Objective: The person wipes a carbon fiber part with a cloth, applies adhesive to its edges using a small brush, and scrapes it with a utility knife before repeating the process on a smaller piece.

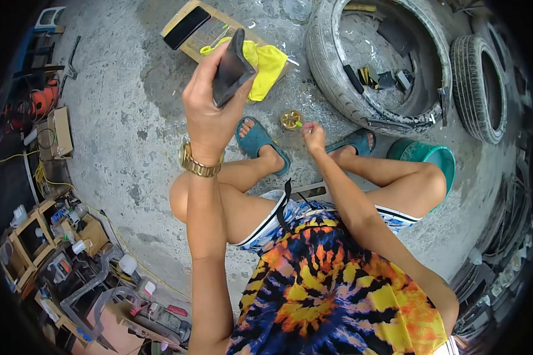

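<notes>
My left hand [212, 106], with a gold watch at its wrist, is closed round a dark, bent, flat piece [233, 70] and holds it up. Behind that piece a yellow cloth [269, 71] lies over a wooden board [186, 18]. My right hand [313, 136] is pinched on a small yellow-green item [300, 125], partly hidden by the fingers. Its tip is at the edge of a small round container [290, 119] with yellowish contents, which stands on the floor between my feet.
A black phone [187, 28] lies on the board. A large tire [337, 94] lies at upper right with small tools inside, and another tire [472, 89] stands beyond. A green bucket [442, 157] is beside my right knee. Cluttered shelves [41, 248] line the left.
</notes>
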Action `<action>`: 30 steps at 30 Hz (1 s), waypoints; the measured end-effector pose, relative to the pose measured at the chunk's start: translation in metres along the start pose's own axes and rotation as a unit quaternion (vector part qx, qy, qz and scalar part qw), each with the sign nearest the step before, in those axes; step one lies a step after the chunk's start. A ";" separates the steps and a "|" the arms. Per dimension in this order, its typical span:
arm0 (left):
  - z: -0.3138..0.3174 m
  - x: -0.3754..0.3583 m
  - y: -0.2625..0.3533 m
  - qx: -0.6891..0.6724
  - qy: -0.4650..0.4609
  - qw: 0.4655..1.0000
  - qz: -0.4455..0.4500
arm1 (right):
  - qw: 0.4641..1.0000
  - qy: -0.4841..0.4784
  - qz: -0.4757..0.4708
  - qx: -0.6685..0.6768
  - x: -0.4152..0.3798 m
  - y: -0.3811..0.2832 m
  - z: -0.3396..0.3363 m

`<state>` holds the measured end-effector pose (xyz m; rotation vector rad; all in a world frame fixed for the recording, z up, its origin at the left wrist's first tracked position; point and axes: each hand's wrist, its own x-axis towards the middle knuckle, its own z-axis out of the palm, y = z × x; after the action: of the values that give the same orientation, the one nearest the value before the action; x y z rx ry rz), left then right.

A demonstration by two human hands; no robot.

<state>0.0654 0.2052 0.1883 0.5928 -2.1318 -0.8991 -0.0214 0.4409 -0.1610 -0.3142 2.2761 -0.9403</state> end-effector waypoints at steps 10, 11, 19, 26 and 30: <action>0.005 -0.009 -0.013 0.033 -0.044 0.998 -0.020 | 0.986 -0.077 -0.055 0.139 0.026 -0.051 -0.016; 0.006 -0.012 -0.013 0.035 -0.058 0.997 -0.040 | 0.989 -0.087 -0.089 0.084 0.026 -0.056 -0.019; 0.014 -0.019 -0.022 0.036 -0.094 0.994 -0.049 | 0.980 -0.118 -0.161 0.016 0.039 -0.078 -0.022; 0.019 -0.025 -0.022 -0.028 -0.100 0.991 -0.080 | 0.934 -0.233 -0.267 -0.048 0.049 -0.063 -0.014; 0.022 -0.024 -0.024 -0.004 -0.109 0.993 -0.049 | 0.971 -0.125 -0.205 -0.017 0.031 -0.078 -0.028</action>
<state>0.0669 0.2142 0.1489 0.6235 -2.3089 -1.0684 -0.0653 0.3866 -0.1058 -0.8936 2.0314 -0.9980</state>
